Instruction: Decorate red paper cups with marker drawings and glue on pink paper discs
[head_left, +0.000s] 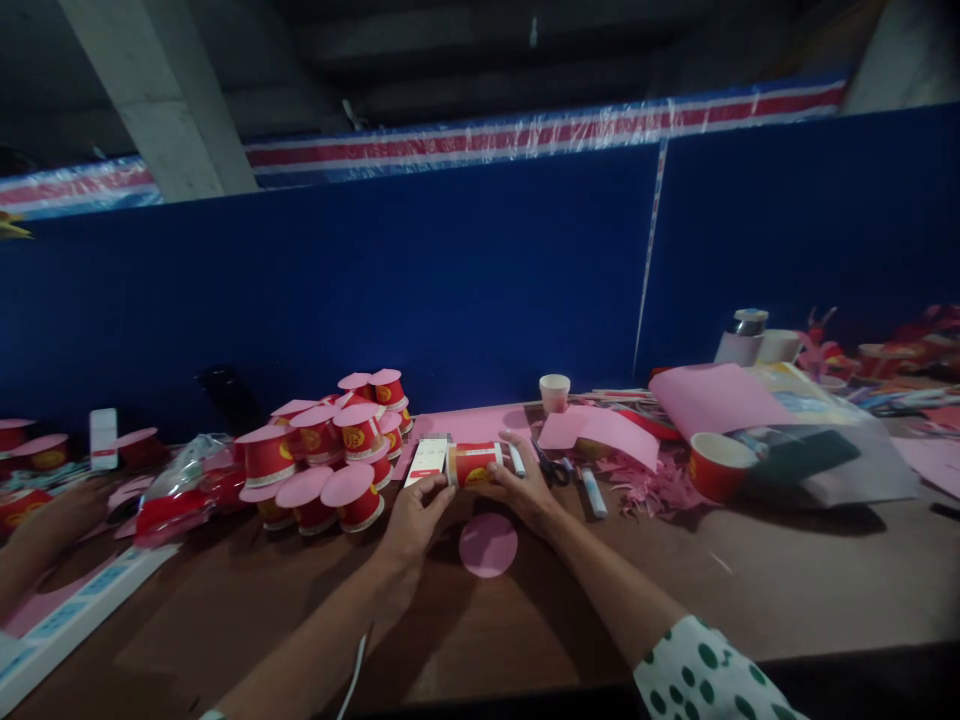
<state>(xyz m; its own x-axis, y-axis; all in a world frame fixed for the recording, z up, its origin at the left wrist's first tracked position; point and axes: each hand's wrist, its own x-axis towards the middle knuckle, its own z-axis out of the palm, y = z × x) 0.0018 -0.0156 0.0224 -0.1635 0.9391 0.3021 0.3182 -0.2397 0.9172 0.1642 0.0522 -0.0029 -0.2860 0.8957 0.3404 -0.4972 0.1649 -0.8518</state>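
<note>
A red paper cup point(474, 466) with a yellow emblem lies on its side between my two hands, above the table. My left hand point(414, 522) is closed, thumb and fingers pinching the cup's left end. My right hand point(531, 488) is closed around the cup's right end. A white tube point(517, 461) shows against the right-hand fingers; whether they grip it too is unclear. Just below the cup, a round pink paper disc point(488, 546) lies flat on the brown table. A phone with a lit screen point(427, 461) is behind my left hand.
Stacked red cups with pink discs point(322, 450) stand to the left. Scissors point(556, 470), a glue tube point(594, 494), pink shreds point(656, 488) and another red cup point(720, 468) are to the right. Another person's hand point(64, 515) is at far left, near a white strip point(82, 625).
</note>
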